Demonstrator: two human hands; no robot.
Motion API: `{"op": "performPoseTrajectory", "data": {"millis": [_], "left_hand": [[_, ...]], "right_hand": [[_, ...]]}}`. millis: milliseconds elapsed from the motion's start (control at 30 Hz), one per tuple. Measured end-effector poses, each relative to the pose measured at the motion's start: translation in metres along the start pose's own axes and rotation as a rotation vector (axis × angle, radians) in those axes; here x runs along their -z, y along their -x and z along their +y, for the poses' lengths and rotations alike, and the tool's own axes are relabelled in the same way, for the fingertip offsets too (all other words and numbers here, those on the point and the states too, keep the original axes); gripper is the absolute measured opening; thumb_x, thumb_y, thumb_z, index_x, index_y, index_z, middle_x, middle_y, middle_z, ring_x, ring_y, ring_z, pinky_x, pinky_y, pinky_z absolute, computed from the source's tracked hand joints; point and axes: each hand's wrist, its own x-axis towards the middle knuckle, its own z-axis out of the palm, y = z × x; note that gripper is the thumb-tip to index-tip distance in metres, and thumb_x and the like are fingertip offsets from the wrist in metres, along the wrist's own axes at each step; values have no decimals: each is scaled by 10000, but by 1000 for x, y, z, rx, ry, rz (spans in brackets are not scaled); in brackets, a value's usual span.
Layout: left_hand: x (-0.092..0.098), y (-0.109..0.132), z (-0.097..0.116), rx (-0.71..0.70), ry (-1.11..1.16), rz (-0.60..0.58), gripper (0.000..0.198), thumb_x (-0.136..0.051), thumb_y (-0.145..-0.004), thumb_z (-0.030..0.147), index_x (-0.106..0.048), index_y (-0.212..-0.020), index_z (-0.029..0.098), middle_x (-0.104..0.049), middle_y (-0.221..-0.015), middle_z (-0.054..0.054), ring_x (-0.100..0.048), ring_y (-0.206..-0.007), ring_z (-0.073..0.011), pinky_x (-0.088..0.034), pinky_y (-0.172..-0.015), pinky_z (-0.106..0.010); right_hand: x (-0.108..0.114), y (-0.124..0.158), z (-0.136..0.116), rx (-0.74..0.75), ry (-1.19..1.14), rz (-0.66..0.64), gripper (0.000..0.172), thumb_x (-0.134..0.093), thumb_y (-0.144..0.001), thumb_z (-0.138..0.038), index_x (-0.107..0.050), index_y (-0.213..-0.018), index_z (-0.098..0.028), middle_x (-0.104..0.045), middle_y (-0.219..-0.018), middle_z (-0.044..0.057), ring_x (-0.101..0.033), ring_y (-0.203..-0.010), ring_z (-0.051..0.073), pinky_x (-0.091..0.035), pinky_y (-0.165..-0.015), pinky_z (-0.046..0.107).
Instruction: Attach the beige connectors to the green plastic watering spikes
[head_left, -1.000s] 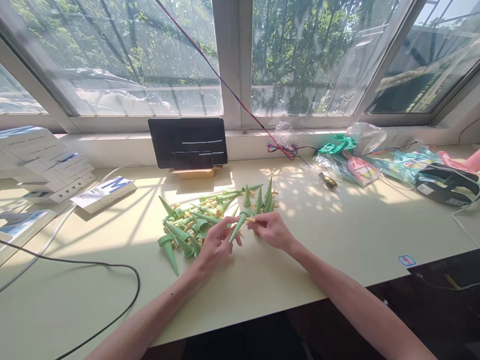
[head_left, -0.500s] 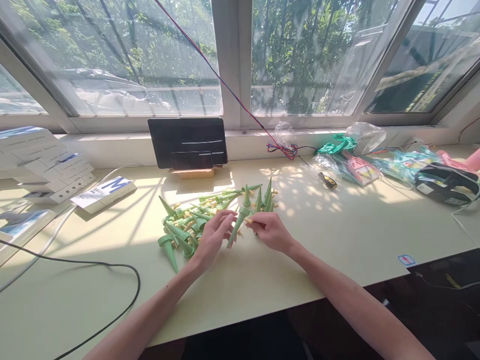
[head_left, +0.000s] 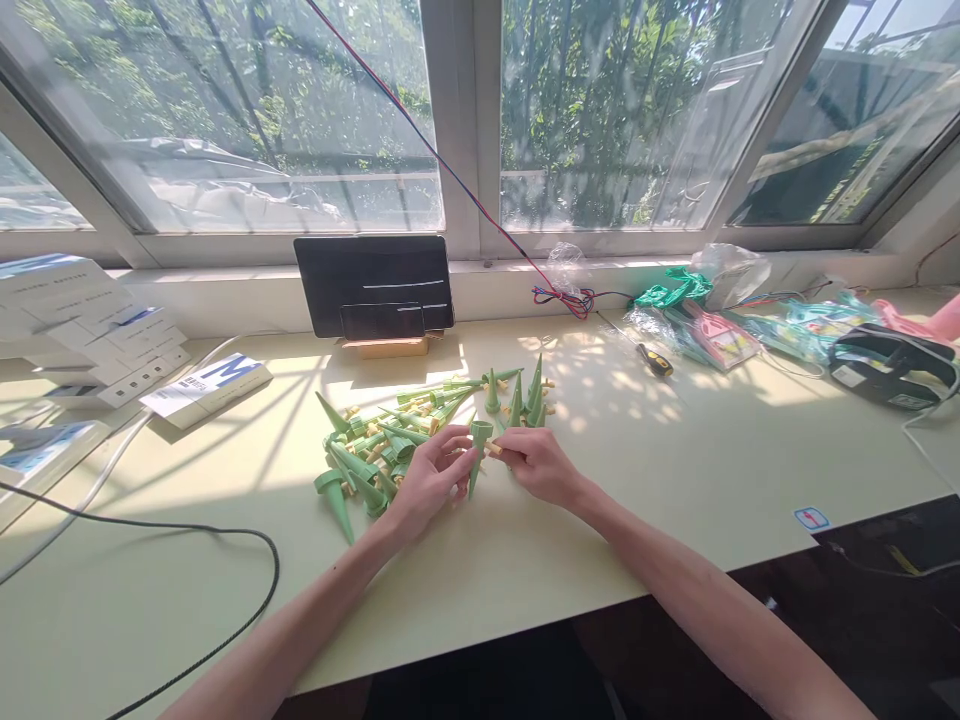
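Between my two hands a green plastic watering spike (head_left: pixel 481 432) hangs tip down, with its wide round collar on top. My left hand (head_left: pixel 433 480) pinches the spike from the left side. The fingers of my right hand (head_left: pixel 541 466) close on a short beige peg (head_left: pixel 493 449) beside the collar; whether the peg is joined to the spike I cannot tell. Left of and behind my left hand lies a loose heap of green spikes (head_left: pixel 367 465) with beige pegs. Several more spikes (head_left: pixel 535 388) stand tip up just beyond my right hand.
White boxes (head_left: pixel 97 320) are stacked at the left, with a single box (head_left: pixel 208 388) nearby. A tablet (head_left: pixel 375 287) leans by the window. A screwdriver (head_left: pixel 655 360), bagged items (head_left: pixel 720 335) and a black headset-like object (head_left: pixel 892 368) lie right. A black cable (head_left: pixel 270 545) loops at front left.
The spike has turned from a slant to nearly upright, tip down, with its open collar showing. My left fingers have closed on it. My right hand has barely moved.
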Motion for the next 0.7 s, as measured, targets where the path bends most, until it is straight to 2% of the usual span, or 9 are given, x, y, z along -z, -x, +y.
{"op": "performPoseTrajectory", "data": {"millis": [167,500,700], "left_hand": [[-3,0,-2,-98,11,14,299,-722,-832,392,-584,-1030,215,-567,-867,18,-530,-496,-65,-508,-406,-232],[-4,0,-10,-200,20,44,280,-718,-842,315,-589,-1071,218,-570,-894,5,-621,-586,-115,-598,-446,-293],[-5,2,-11,-238,6,23,261,-694,-866,287,-561,-1082,227,-607,-895,3,-690,-679,-163,-626,-513,-309]], "right_hand": [[-1,0,-7,-99,-64,11,333,-512,-888,-187,-407,-572,-178,-365,-559,-38,-314,-549,95,-266,-531,238],[-3,1,-12,-275,-313,-21,321,-561,-888,-284,-544,-593,-159,-446,-530,-27,-372,-501,85,-291,-464,221],[-1,-1,-16,-389,-496,-60,305,-609,-886,-366,-625,-671,-150,-454,-516,-42,-340,-423,61,-291,-421,220]]}}
